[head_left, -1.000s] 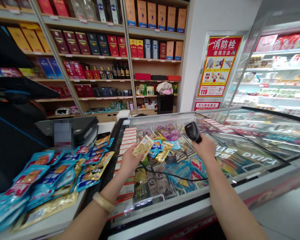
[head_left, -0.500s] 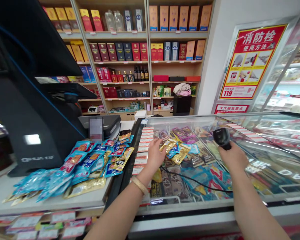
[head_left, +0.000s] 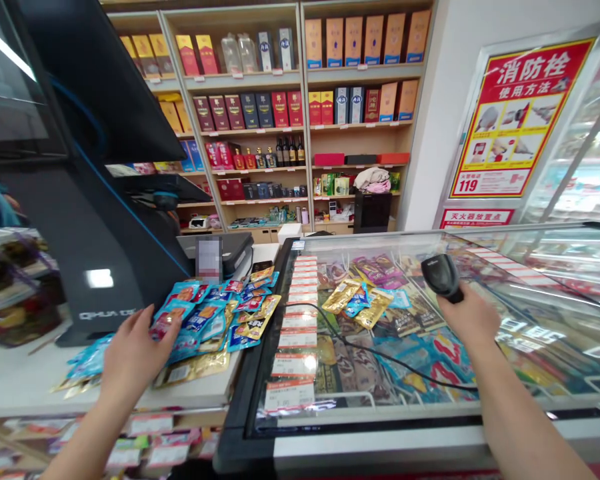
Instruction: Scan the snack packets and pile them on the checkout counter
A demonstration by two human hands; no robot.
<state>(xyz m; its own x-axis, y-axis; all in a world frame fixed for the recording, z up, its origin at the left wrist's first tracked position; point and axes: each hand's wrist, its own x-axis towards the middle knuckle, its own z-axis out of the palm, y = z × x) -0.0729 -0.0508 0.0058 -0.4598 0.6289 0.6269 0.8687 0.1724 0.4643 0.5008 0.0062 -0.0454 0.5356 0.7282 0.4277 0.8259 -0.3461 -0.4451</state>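
Observation:
My left hand (head_left: 136, 343) is over the left side of a heap of blue and gold snack packets (head_left: 205, 321) on the white counter. Its thumb and fingers are apart, with the fingertips at a blue and red packet (head_left: 171, 315); no firm hold on it shows. My right hand (head_left: 473, 319) is wrapped round the handle of a black barcode scanner (head_left: 440, 275), raised over the freezer's glass top. A few gold and blue packets (head_left: 375, 308) lie together on that glass, between the heap and the scanner.
The scanner's black cable (head_left: 395, 360) runs across the glass-topped freezer (head_left: 253, 380). A dark checkout terminal (head_left: 105, 267) rises behind the heap. Price labels (head_left: 295, 333) line the freezer's left side. Shelves of boxes and bottles (head_left: 300, 107) stand at the back.
My left hand has left the packets on the glass and moved left to the heap on the counter. My right hand still holds the scanner over the freezer. The view has shifted slightly left.

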